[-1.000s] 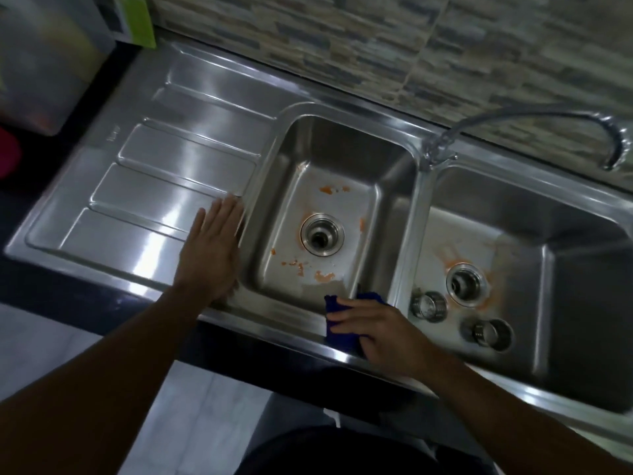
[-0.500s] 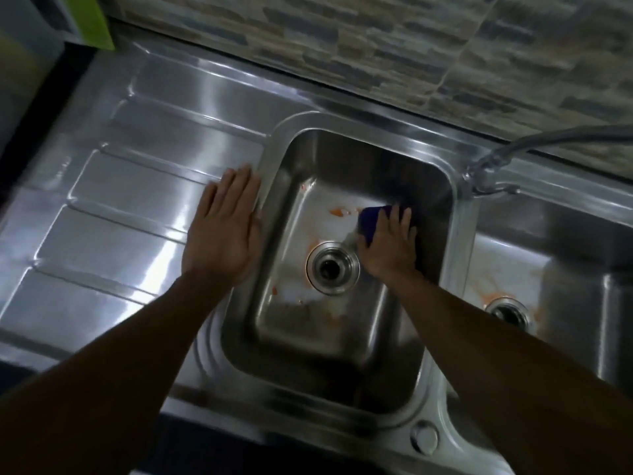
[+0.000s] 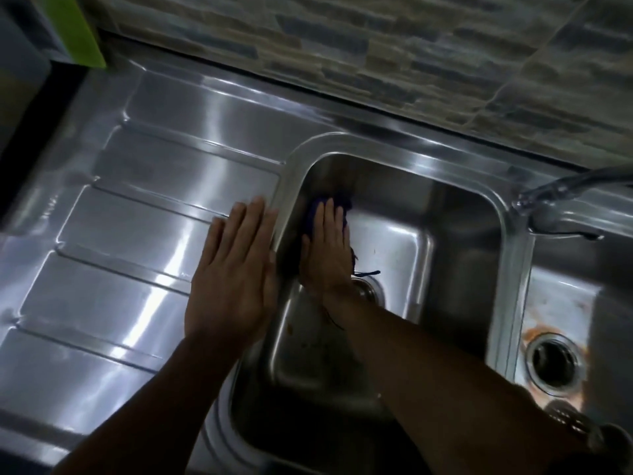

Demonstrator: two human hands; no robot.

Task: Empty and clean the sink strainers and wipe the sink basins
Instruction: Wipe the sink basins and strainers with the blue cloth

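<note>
My right hand [image 3: 327,250] lies flat in the left basin [image 3: 459,217], pressing a dark blue cloth [image 3: 313,214] against the basin's far left corner. Frayed threads of the cloth trail by the wrist. The left drain [image 3: 371,289] peeks out just right of my wrist, mostly covered. My left hand [image 3: 236,272] rests flat, fingers together, on the drainboard [image 3: 137,234] at the basin's left rim, holding nothing. The right basin [image 3: 613,303] shows orange stains around its open drain [image 3: 555,363]. A metal strainer [image 3: 568,419] lies in it near the lower edge.
The faucet [image 3: 561,186] stands on the divider between the basins, its spout reaching right out of frame. A stone-pattern tiled wall [image 3: 376,56] runs behind the sink. A green-edged container [image 3: 78,29] sits at the top left corner.
My right hand has slid the cloth from the far right of the left basin's floor across to its far left corner. The orange smears there are gone. The view has moved closer.
</note>
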